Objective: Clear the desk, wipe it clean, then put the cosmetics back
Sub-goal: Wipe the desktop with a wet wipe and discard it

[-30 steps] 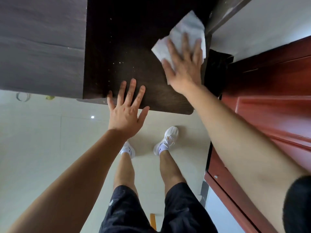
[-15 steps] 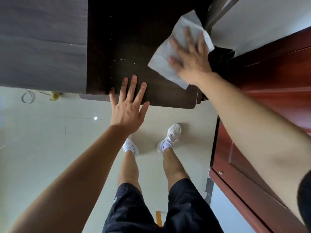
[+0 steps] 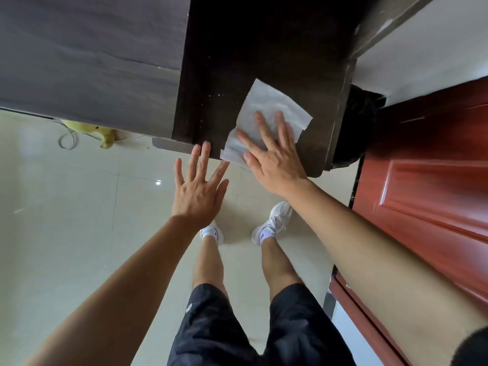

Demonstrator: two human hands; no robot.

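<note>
Currently the right hand [image 3: 274,165], fingers flat, is pressing a white wipe [image 3: 269,107] onto the cleared desk [image 3: 237,62] near its front edge. The left hand [image 3: 198,191] is lying spread open, possibly touching that edge. Specks [image 3: 219,95] are showing; cosmetics are sitting out of view.

Red door [image 3: 427,165], tiled floor [image 3: 66,220] (glossy), cable [image 3: 67,140]

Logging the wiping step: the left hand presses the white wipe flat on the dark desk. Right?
No: in the head view the right hand presses the white wipe flat on the dark desk. The left hand is open beside it, holding nothing.
</note>
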